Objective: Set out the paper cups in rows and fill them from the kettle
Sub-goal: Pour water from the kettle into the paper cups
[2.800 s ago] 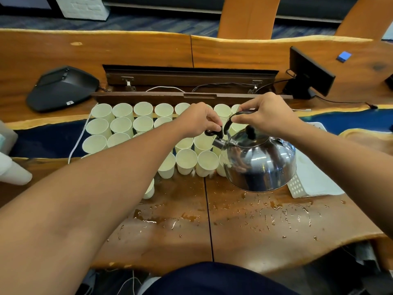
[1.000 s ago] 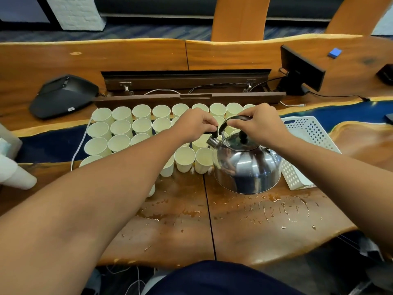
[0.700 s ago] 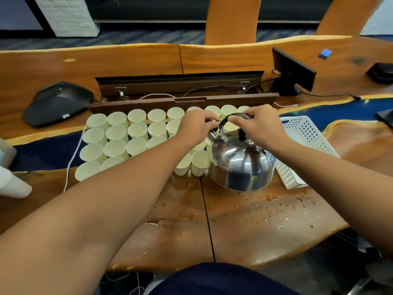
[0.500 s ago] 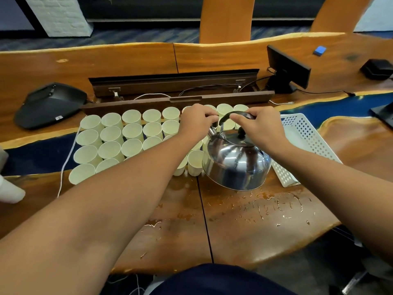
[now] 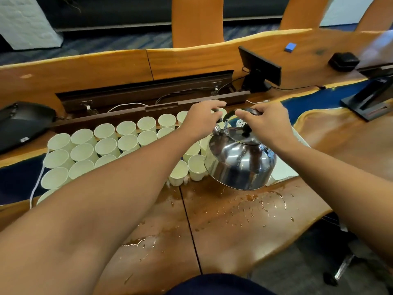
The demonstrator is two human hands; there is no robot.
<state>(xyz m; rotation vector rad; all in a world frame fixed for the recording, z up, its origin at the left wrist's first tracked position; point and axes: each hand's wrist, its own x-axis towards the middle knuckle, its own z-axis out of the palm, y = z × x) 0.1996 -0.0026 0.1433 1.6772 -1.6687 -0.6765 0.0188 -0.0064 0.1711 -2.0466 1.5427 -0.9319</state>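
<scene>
Right hand (image 5: 265, 126) is curling over the black arched handle (image 5: 244, 112) of the kettle (image 5: 238, 160), fingers wrapped round it and carrying the weight. Left hand (image 5: 202, 120) is reaching in at the spout side, fingers loosely bent and spread, fingertips at the black piece on top of the spout (image 5: 217, 127); whether it is really pinching that piece or only touching it, I cannot tell, the hand is covering the contact. The shiny steel kettle is hanging tilted toward the left, its base lifted off the wood on the left side and looking clear of it on the right too, just beside the nearest paper cups (image 5: 106, 143). Those white cups are standing upright, packed rim to rim in rows across the left half of the wooden table (image 5: 223, 231), partly hidden under the left forearm. Water droplets (image 5: 265, 205) and small puddles are glistening on the wood in front of the kettle. A white perforated basket (image 5: 282, 169) is peeking out behind the kettle, to the right. Farther back, a small black screen (image 5: 259, 67) is standing on its base, and a dark flat device (image 5: 23, 122) is lying at far left.
</scene>
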